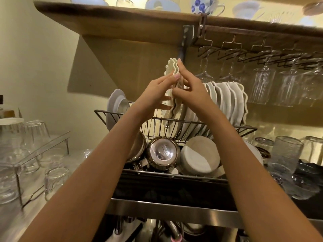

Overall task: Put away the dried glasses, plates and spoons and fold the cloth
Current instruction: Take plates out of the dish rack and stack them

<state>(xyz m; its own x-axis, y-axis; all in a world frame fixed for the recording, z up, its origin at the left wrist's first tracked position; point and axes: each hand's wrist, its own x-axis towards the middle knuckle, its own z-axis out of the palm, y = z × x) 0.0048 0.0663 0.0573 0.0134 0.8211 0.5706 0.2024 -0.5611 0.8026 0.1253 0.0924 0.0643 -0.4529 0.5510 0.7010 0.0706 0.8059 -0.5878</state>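
Two or three cream plates with wavy rims [172,69] stand on edge between my hands, above the upper tier of a wire dish rack [122,114]. My left hand [157,92] presses flat against their left face, fingers straight. My right hand [189,89] holds them from the right, fingers along the rim. A row of several matching wavy plates [227,100] stands in the rack to the right. Clear tumblers [37,130] sit upside down at left. No spoons or cloth show clearly.
Steel pots [161,152] and a two-tone bowl [199,156] lie in the rack's lower tier. Stemmed glasses [264,79] hang from a rail under a wooden shelf [122,16] holding cups. Textured glasses [286,154] stand at right. A grey-rimmed plate [115,103] leans at the rack's left end.
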